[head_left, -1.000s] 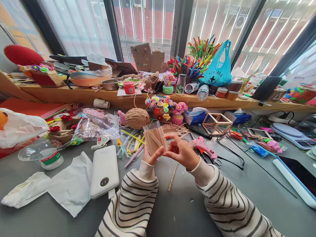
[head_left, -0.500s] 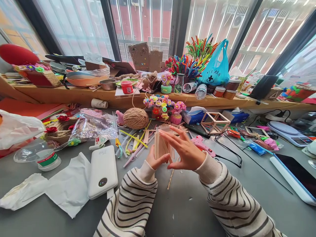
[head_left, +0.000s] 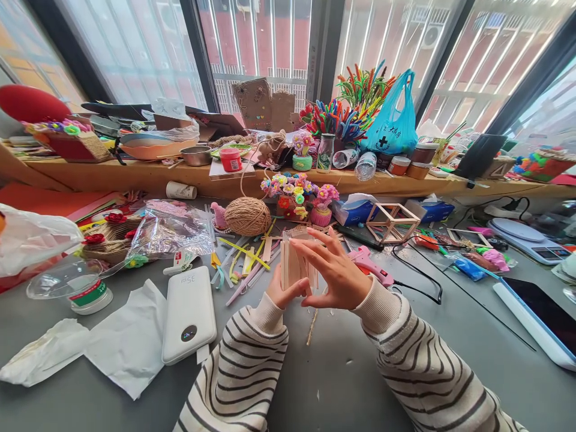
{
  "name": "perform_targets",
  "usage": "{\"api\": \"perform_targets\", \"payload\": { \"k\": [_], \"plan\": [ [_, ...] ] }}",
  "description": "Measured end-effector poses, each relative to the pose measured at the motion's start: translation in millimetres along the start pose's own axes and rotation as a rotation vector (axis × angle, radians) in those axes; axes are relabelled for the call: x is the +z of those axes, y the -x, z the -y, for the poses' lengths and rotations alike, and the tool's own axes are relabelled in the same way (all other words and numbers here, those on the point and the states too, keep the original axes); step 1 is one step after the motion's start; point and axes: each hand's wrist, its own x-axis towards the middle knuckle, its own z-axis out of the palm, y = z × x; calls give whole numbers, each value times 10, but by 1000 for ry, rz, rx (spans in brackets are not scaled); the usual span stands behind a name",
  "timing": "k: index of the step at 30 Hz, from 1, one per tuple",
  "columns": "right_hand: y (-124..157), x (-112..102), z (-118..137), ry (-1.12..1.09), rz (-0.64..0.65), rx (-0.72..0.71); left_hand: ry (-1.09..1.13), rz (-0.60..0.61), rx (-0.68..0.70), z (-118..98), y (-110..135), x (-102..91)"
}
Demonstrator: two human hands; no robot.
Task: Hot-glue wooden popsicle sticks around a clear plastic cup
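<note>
A small boxy piece made of pale wooden craft sticks (head_left: pixel 292 264) stands upright between my hands, over the middle of the table. My left hand (head_left: pixel 284 289) grips it from the left and below, thumb across its near side. My right hand (head_left: pixel 335 270) holds it from the right with bent, spread fingers; the fingertips press on its upper part and the thumb sits low by my left thumb. My palms hide part of the piece. Just below lies a short bit of twine (head_left: pixel 311 327), and a pink glue gun (head_left: pixel 371 265) rests right of my right hand.
A twine ball (head_left: pixel 248 216) and crocheted flowers (head_left: pixel 290 191) stand behind my hands. To the left lie a white power bank (head_left: pixel 189 312) and crumpled paper (head_left: pixel 128 342). A wooden stick frame (head_left: pixel 393 222), black cable (head_left: pixel 423 297) and phone (head_left: pixel 542 312) are on the right.
The fingers of my right hand have shifted slightly on the wooden stick piece, and its thumb has slid a little left. The camera view has moved slightly.
</note>
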Motion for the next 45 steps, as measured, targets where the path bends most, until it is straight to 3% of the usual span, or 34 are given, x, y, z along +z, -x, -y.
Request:
{"api": "perform_targets", "payload": {
  "k": [5, 10, 29, 34, 39, 45],
  "plan": [
    [-4, 32, -21, -58, -83, 3, -156, 101, 127, -28, 7, 4],
    [-5, 48, -60, -72, -176, -5, -148, 127, 196, -37, -23, -6],
    [13, 142, -121, -122, -175, -33, -194, 255, 153, 2, -45, -106],
    [17, 165, -110, -172, -166, -37, -141, 364, 113, -18, -78, -128],
    [18, 175, -114, -205, -141, -36, -68, 309, 198, 72, -139, -105],
    [29, 234, -160, -234, -109, 5, -68, 274, 188, 180, -213, -115]
  ]
}}
